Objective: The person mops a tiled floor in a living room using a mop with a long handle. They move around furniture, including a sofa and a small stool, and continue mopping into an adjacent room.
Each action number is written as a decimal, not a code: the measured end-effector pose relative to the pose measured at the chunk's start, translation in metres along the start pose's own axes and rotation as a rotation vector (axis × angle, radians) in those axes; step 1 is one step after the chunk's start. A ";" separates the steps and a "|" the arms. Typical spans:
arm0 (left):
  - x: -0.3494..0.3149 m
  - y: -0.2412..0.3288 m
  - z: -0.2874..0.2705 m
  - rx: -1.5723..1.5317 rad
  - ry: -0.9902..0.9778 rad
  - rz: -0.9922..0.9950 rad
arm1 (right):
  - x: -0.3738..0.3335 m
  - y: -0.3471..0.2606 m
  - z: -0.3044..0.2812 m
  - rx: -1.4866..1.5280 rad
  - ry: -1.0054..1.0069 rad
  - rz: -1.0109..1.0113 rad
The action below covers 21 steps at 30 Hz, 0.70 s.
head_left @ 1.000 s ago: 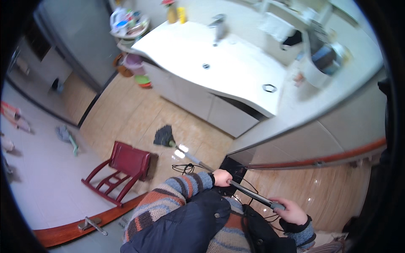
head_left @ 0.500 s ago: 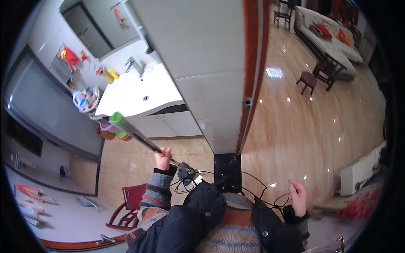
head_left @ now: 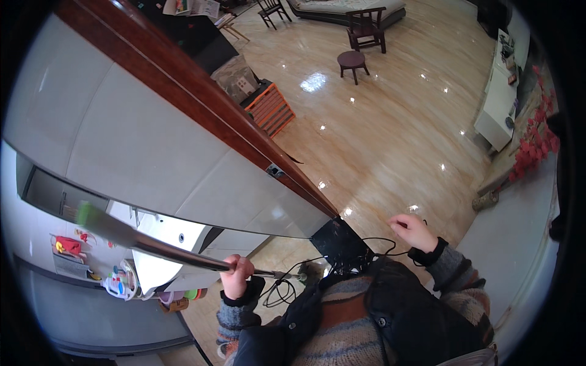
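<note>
My left hand (head_left: 237,276) is closed around the metal pole of a mop (head_left: 183,257), which slants across my left side. Its upper end is wide and green-tipped, rising toward the washbasin; the lower end runs down to a dark grey mop head (head_left: 312,272) by the doorway sill, partly hidden by a black cable (head_left: 279,293). Out to the right, my right hand (head_left: 415,232) hangs above the floor, fingers curled in toward the thumb, with nothing visible in it. Part of the cable passes beside its wrist.
A tiled wall end with a brown door frame (head_left: 244,137) stands in front of me. Left of it are a white washbasin (head_left: 160,268) and a caddy of bottles (head_left: 122,282). Beyond lie a round stool (head_left: 351,60), a wooden chair (head_left: 366,30), an orange crate (head_left: 271,110) and red artificial flowers (head_left: 531,149).
My view has turned right toward the larger room. The mop, still in my left hand, lies flatter across the view. My right hand's fingers have curled in, and its forearm now shows more.
</note>
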<state>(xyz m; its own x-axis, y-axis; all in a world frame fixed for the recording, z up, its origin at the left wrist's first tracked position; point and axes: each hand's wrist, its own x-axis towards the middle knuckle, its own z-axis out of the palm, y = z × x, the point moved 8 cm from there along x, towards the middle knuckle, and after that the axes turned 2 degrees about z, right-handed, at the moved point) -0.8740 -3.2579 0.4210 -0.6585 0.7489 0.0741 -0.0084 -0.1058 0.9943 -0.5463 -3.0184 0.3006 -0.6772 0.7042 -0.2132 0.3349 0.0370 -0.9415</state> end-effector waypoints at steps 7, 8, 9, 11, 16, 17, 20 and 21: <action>0.046 0.067 0.140 -0.148 -0.420 0.060 | 0.041 -0.008 0.008 0.025 -0.150 -0.139; 0.055 0.070 0.166 -0.163 -0.477 0.062 | 0.049 -0.009 0.003 0.027 -0.161 -0.166; 0.065 0.072 0.191 -0.145 -0.505 0.066 | 0.058 -0.016 -0.005 0.041 -0.159 -0.253; 0.088 0.074 0.245 -0.116 -0.564 0.081 | 0.082 -0.007 -0.020 0.051 -0.299 -0.112; 0.146 0.097 0.398 -0.204 -0.768 0.127 | 0.137 -0.051 -0.090 -0.135 -0.247 -0.593; 0.159 0.104 0.424 -0.215 -0.788 0.143 | 0.149 -0.053 -0.104 -0.110 -0.269 -0.601; 0.192 0.124 0.486 -0.276 -0.839 0.216 | 0.189 -0.052 -0.145 0.016 -0.319 -0.583; 0.203 0.128 0.502 -0.280 -0.833 0.234 | 0.201 -0.050 -0.158 0.085 -0.332 -0.567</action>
<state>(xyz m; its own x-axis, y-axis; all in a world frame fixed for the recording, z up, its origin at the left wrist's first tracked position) -0.6311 -2.7912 0.6018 0.0901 0.9072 0.4110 -0.1972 -0.3883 0.9002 -0.5953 -2.7668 0.3459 -0.9040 0.3352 0.2654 -0.1768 0.2722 -0.9458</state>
